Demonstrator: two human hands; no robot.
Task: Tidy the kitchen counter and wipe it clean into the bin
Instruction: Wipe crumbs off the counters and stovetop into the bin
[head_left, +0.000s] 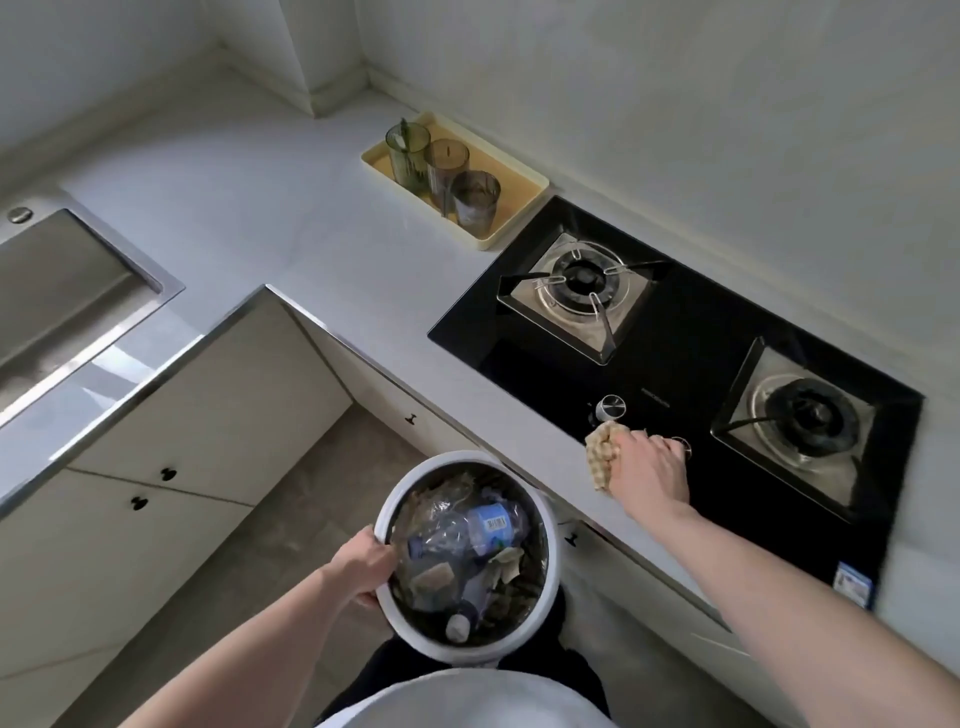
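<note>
A white round bin (550, 525) is held up just below the counter's front edge, full of plastic wrappers, a blue-labelled bottle and scraps. My left hand (363, 566) grips its left rim. My right hand (649, 475) presses a beige checked cloth (602, 454) on the front edge of the black glass hob (691, 374), right beside its knob (610, 408). The pale grey counter (311, 234) runs in an L from the sink to the hob.
A yellow tray (519, 176) with three tinted glasses stands behind the hob's left burner (579, 288). A second burner (802, 415) lies to the right. The steel sink (62, 291) is at the left. Cabinet doors and grey floor lie below the counter.
</note>
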